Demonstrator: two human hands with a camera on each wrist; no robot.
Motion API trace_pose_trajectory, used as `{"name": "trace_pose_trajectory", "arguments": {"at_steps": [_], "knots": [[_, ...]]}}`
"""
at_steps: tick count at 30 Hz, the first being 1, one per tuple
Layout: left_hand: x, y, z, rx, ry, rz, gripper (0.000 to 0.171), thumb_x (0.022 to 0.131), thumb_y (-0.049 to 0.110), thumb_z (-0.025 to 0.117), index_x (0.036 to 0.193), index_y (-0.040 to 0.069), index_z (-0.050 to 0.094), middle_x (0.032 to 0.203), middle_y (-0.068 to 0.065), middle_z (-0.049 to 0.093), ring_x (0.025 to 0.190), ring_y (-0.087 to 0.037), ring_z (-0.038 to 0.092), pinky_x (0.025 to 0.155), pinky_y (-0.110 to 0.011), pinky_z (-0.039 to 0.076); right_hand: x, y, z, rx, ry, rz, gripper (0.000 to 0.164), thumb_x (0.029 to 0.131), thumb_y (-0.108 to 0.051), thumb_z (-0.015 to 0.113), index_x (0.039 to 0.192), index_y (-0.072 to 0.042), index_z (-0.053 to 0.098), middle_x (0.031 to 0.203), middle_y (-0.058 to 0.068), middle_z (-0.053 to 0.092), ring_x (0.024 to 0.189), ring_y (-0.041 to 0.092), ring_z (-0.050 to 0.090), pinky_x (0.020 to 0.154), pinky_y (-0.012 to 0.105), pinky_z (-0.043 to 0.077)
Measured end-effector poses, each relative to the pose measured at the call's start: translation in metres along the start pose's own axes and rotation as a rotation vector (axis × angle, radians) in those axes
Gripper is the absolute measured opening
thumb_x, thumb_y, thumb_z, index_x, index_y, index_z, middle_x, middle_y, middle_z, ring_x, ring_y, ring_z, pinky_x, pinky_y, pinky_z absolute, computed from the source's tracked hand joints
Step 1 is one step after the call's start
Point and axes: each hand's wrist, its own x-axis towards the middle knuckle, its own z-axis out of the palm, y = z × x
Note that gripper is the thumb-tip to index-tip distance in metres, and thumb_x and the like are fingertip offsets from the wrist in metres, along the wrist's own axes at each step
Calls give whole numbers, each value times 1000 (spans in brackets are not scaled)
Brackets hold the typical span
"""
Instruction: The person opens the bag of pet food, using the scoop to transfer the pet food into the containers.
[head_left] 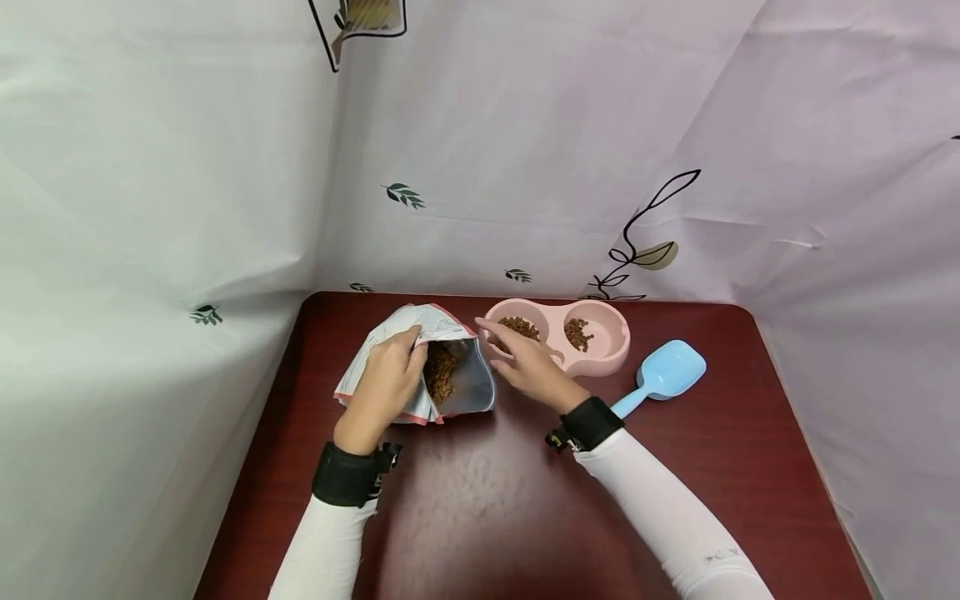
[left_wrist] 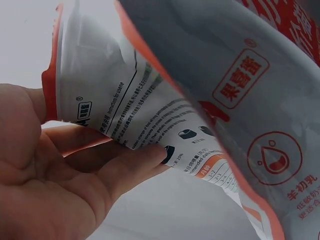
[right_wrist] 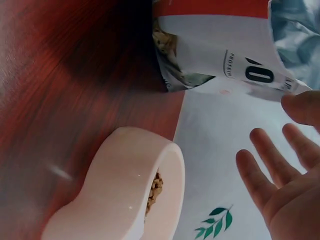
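Around you hangs a pale cloth (head_left: 525,108) printed with leaves, rising behind the far edge of the dark red-brown table (head_left: 472,517). On the left half of that table, toward the far side, lies the white, red-edged bag (head_left: 442,321), its mouth gaping to the right so that its silvery lining shows. Just right of it, near the far edge, sits a pink double bowl (head_left: 556,321), with a left compartment and a right compartment side by side. Farther right and a little nearer lies the light blue scoop (head_left: 669,372), its pan toward the far right, its handle running near and left to where your right wristband (head_left: 592,423) hides the end. Your left hand (head_left: 384,379) pinches the bag by the edge of its mouth. Your right hand (head_left: 531,365) has its fingers spread between the bag's mouth and the bowl; whether a fingertip touches the bag, I cannot tell. Smallest are the brown kibble pieces (head_left: 441,375): a heap inside the bag, a broad layer in the left compartment, and a smaller patch toward the left of the right compartment
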Motion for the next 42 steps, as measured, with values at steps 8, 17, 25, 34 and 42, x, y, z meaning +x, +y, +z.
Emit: {"name": "trace_pose_trajectory", "arguments": {"at_steps": [8, 17, 25, 34, 42], "knots": [[0, 0, -2, -44, -15, -58, 46, 105, 24, 56, 143, 0, 59, 142, -22, 62, 131, -37, 60, 105, -54, 50, 15, -6, 11, -120, 31, -123, 64, 89, 3, 75, 148, -14, 55, 151, 11, 55, 136, 29, 55, 106, 43, 51], [-9, -2, -2, -48, -142, -16, 66, 101, 34, 64, 153, -2, 44, 156, -25, 46, 146, -40, 44, 114, -58, 40, 20, 2, 19, -96, 196, -192, 37, 90, 1, 75, 124, -12, 75, 132, 11, 68, 119, 23, 66, 87, 35, 56], [-72, -30, 17, -99, -152, 143, 109, 73, 11, 64, 167, 8, 7, 174, -14, 10, 160, -31, 13, 126, -49, 18, 20, 7, 22, -76, 252, -238, 26, 91, -1, 76, 115, -9, 80, 125, 9, 73, 115, 22, 70, 93, 33, 57], [-107, -57, 72, 287, 272, 418, 54, 109, 30, 50, 148, -8, 48, 151, -27, 52, 139, -45, 51, 106, -65, 42, 12, 11, 20, -46, 259, -239, 26, 91, 1, 75, 115, -6, 79, 125, 11, 74, 117, 24, 70, 97, 32, 56], [-103, -60, 93, 401, 504, 484, 47, 112, 22, 39, 139, -12, 57, 141, -27, 60, 128, -45, 60, 100, -63, 48, 9, 11, 21, -30, 278, -253, 26, 91, 2, 74, 115, -5, 79, 123, 10, 74, 116, 24, 71, 98, 30, 55]]}}
